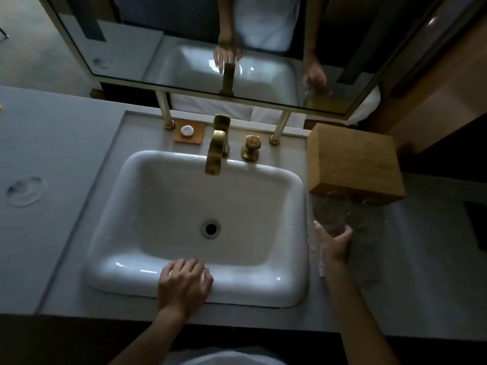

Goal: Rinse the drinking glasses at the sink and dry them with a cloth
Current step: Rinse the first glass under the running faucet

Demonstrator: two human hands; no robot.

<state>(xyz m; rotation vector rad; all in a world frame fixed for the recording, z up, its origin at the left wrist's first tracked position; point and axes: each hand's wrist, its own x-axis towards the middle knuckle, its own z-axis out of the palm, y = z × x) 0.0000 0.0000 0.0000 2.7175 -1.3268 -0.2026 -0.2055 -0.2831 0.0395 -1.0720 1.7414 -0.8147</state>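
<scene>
A white rectangular sink (284, 185) sits in a grey counter, with a brass tap (216, 151) at its back and no water running. Two clear drinking glasses stand on the counter right of the basin. My right hand (334, 243) grips the nearer glass (329, 212) around its side. The second glass (365, 214) stands just to its right, in front of a wooden box. My left hand (184, 283) rests on the sink's front rim with fingers loosely spread, holding nothing. No cloth is in view.
A wooden box (353, 162) stands at the back right of the counter. A brass tap handle (251, 148) is right of the spout. A small white lid lies on an orange tray (188, 132). A clear glass dish (25, 191) sits far left. A mirror (205, 43) hangs above.
</scene>
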